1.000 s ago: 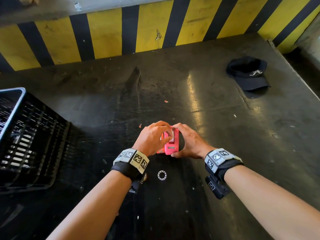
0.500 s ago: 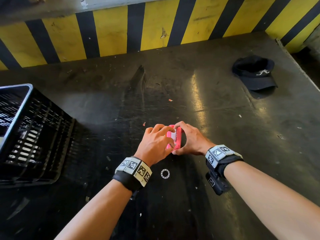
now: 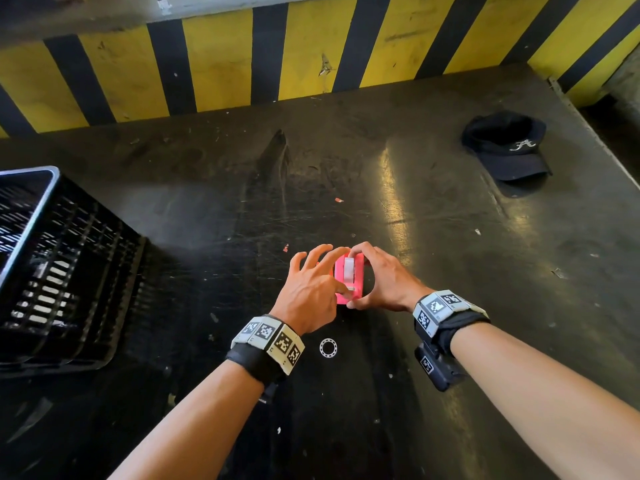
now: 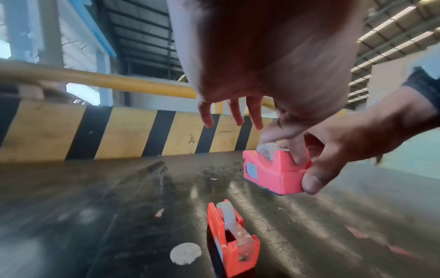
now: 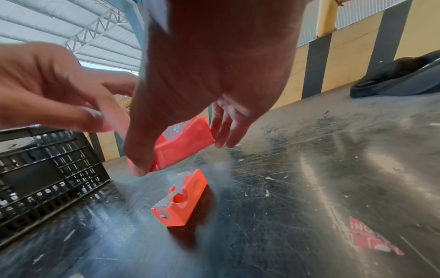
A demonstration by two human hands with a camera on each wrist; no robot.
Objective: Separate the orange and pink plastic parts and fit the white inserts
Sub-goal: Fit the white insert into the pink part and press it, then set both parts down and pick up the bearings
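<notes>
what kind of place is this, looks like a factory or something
Probably a warehouse or loading area: a yellow-and-black hazard-striped barrier edges the scratched dark metal platform, a corrugated roof on steel trusses spans overhead, and a black plastic crate sits nearby.

Orange plastic dispenser (image 4: 232, 238): hidden beneath the left hand (image 3: 313, 292) in the head view.
Black slatted crate (image 3: 52, 271): cut by left edge.
Red label scrap (image 5: 371, 238): print unreadable.

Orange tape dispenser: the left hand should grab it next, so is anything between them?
Nothing visible. The orange tape dispenser sits alone on the table below the open left hand; the right hand holds the pink tape dispenser raised, to the side.
</notes>
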